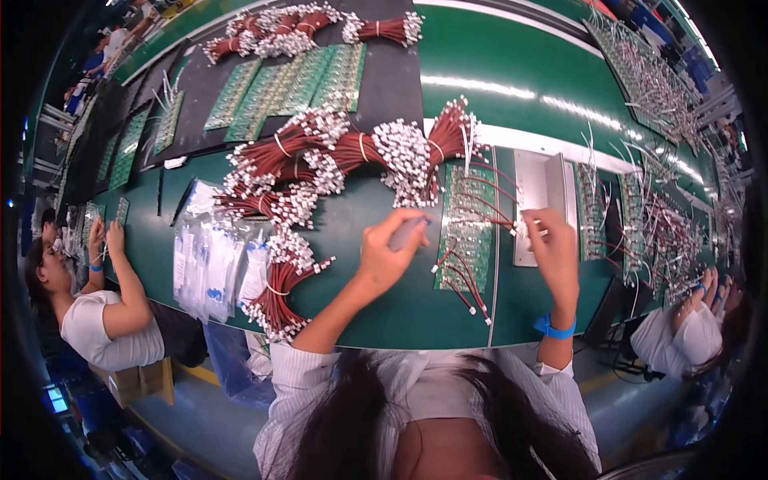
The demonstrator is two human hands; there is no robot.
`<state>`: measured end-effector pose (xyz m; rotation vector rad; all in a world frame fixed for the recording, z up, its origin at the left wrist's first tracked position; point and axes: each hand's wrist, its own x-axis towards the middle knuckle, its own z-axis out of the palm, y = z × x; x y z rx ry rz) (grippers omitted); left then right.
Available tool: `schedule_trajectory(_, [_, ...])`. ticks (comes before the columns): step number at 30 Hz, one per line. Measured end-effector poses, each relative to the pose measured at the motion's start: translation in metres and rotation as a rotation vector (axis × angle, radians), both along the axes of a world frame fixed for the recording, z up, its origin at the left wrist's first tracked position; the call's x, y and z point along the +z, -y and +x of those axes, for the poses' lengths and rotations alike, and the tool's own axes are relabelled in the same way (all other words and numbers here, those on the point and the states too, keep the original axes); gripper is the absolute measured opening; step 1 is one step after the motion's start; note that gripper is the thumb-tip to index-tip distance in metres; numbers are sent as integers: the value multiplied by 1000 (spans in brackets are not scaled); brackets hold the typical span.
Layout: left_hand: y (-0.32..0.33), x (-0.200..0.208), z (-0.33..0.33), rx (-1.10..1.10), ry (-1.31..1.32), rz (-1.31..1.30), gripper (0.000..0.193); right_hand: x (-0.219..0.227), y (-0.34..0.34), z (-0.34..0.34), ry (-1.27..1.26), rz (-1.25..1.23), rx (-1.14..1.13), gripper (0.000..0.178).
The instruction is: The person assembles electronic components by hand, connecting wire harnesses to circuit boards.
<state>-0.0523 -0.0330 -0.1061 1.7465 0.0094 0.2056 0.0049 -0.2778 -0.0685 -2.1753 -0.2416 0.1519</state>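
Note:
My left hand [384, 254] is closed around a small grey hand-held object [406, 234] with a bluish end; its exact kind does not show. It is just left of a green circuit board panel [472, 252] bearing several red-and-black wire leads [458, 278] with white connectors. On the panel's right side my right hand [554, 250] has thumb and fingers curled into a pinch. A lead with a white connector [513, 230] reaches right up to those fingertips. Whether they grip it or something else is too small to make out.
Bundles of red wire leads [352, 152] lie behind and left of my hands. Clear plastic bags [210, 268] are at left. A metal tray [546, 172] and wired boards [632, 216] are at right, bare panels [288, 84] behind. Co-workers sit left [120, 328] and right [680, 344].

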Motion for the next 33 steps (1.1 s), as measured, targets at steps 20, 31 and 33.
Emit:
schedule_trajectory(20, [2,-10,-10,-155,155,36,12,26,-85,-19,754,-94,340,21])
schedule_trajectory(31, [1,-5,-8,58,260,82,13,23,-77,-33,670,226,497,24])
schedule_trajectory(33, [-1,-10,-7,79,356,150,17,27,-81,-34,383,388,538,19])
